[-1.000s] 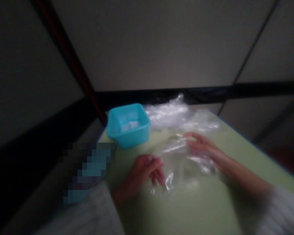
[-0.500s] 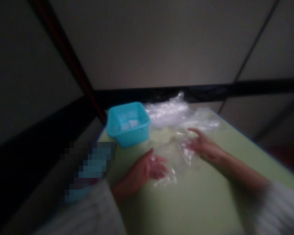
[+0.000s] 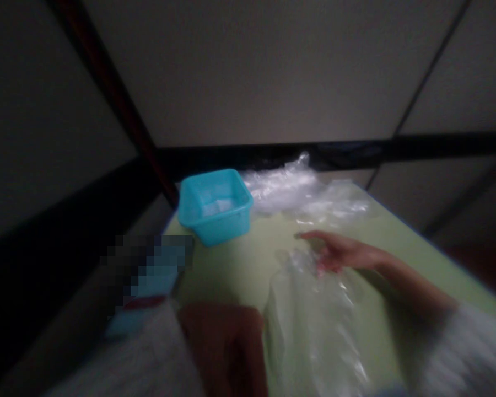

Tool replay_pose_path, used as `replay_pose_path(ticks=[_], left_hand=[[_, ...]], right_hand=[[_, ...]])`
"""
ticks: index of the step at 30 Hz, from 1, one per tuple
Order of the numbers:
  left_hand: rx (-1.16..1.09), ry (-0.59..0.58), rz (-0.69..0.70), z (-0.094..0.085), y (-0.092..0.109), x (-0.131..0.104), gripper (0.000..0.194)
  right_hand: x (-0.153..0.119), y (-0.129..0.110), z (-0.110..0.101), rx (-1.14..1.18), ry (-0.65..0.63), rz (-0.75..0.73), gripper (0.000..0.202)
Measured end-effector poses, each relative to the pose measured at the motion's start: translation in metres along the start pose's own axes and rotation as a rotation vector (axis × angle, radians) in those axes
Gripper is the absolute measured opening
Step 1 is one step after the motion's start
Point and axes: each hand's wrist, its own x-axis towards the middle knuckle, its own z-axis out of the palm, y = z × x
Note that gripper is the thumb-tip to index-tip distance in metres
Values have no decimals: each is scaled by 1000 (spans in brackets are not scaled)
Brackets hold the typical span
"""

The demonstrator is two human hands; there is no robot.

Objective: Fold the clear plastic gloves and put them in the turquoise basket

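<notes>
A clear plastic bag (image 3: 314, 325) stretches over the table from under my right hand down to the bottom edge of the view. My right hand (image 3: 341, 253) is at the bag's far end, its lower fingers curled onto the film and one finger pointing out to the left. Close to the bag's left edge, my left hand (image 3: 227, 336) is bent downward near the bottom of the view. Its fingertips are out of sight, so whether it grips the film does not show. The picture is dim and blurred.
A turquoise plastic basket (image 3: 221, 229) with whitish contents stands at the table's far left. Beside it lies a heap of clear plastic (image 3: 287, 187), with more film (image 3: 334, 209) to its right. The pale green table (image 3: 215, 275) ends near a wall (image 3: 273, 71).
My left hand has come down toward me, and its fingers have turned downward. The bag, earlier crumpled between both hands, is spread out toward me. My right hand has shifted only slightly.
</notes>
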Motion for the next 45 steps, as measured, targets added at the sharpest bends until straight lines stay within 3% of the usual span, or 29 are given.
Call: replay_pose_path(ticks=[2, 4, 6, 9, 13, 16, 22, 30, 35, 41, 45], left_hand=[[-64, 362, 216, 4, 1, 6, 48], [58, 713, 368, 6, 0, 18, 37], [373, 882, 389, 7, -4, 30, 23], [754, 862, 409, 7, -10, 38, 20], [1039, 737, 282, 7, -14, 35, 51], [1211, 732, 165, 2, -19, 33, 69], [1321, 871, 44, -10, -33, 31, 96], [1406, 988, -119, -12, -35, 30, 101], [1423, 993, -180, -12, -35, 30, 99], [1412, 1024, -181, -10, -35, 32, 97], [1426, 1056, -176, -9, -35, 32, 98]], right_hand=[[1, -2, 5, -12, -21, -8, 77], [2, -2, 10, -19, -19, -12, 74], [4, 0, 13, -17, -2, -18, 70], [7, 5, 16, 25, 20, -27, 65], [8, 6, 18, 172, 22, 14, 63], [5, 2, 13, 305, 15, 23, 66], [-3, 2, 0, 516, -120, -47, 87], [-5, 1, 2, 339, -384, 56, 98], [-16, -7, -9, 200, -219, 87, 86], [-29, -9, -35, -58, -39, 89, 72], [-31, -5, -47, -166, 231, 59, 56]])
